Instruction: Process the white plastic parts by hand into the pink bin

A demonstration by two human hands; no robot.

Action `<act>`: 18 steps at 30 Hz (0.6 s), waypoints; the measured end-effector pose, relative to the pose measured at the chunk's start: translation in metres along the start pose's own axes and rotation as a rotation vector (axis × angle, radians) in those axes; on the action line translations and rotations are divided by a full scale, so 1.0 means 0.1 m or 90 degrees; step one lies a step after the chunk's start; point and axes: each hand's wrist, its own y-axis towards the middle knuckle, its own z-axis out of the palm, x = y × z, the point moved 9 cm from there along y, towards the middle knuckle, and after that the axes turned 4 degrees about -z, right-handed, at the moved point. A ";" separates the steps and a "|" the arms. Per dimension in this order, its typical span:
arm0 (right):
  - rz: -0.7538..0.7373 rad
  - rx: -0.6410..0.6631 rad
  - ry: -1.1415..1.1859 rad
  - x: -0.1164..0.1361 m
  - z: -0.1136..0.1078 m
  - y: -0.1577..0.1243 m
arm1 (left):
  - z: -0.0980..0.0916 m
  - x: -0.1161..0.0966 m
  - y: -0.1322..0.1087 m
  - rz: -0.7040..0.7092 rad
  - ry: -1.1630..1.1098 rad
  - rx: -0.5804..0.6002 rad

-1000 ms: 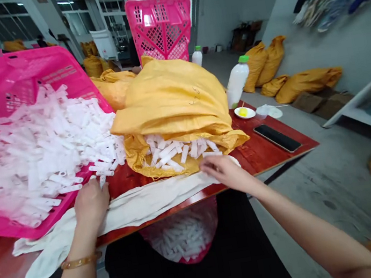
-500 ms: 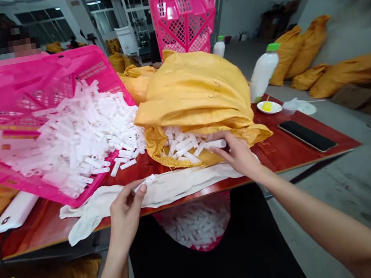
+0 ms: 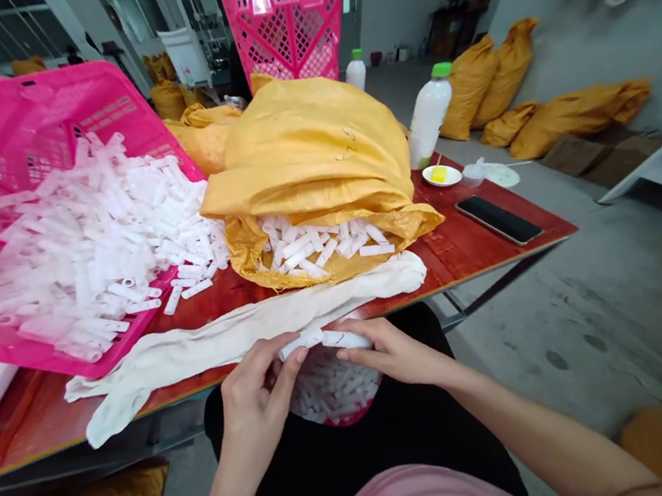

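Observation:
Between finger and thumb my left hand [image 3: 258,383] grips a short white plastic tube [image 3: 297,343]. My right hand [image 3: 395,347] pinches a second white tube [image 3: 346,339], and the two tubes are held end to end, meeting or nearly so, just off the table's front edge. Below them, between my knees, a pink container holds many similar white tubes [image 3: 332,387]. Straight ahead, the mouth of a yellow woven sack [image 3: 313,141] spills white tubes [image 3: 317,242]. To the left a tilted pink basket [image 3: 151,126] holds a heap of white tubes [image 3: 111,225].
A white cloth sleeve [image 3: 208,345] lies along the front of the red table [image 3: 446,254]. At right are a phone [image 3: 499,220], a small dish [image 3: 442,175] and a green-capped bottle [image 3: 431,117]. Another pink basket [image 3: 286,18] stands behind. One person sits beyond the left basket.
My right hand has come from the sack's mouth with a tube, down to my left hand. The two tubes are now together in front of me. The camera view has shifted right.

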 end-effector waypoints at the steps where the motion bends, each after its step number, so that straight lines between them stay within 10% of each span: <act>1: -0.008 0.012 -0.045 0.02 0.00 -0.01 | 0.00 -0.01 -0.01 0.009 0.006 0.015; 9: -0.101 0.024 -0.255 0.00 0.20 -0.12 | 0.32 0.17 -0.08 -0.084 -0.068 0.207; 18: 0.073 0.063 0.051 -0.22 0.35 -0.06 | 0.22 0.38 -0.09 -0.167 -0.150 0.022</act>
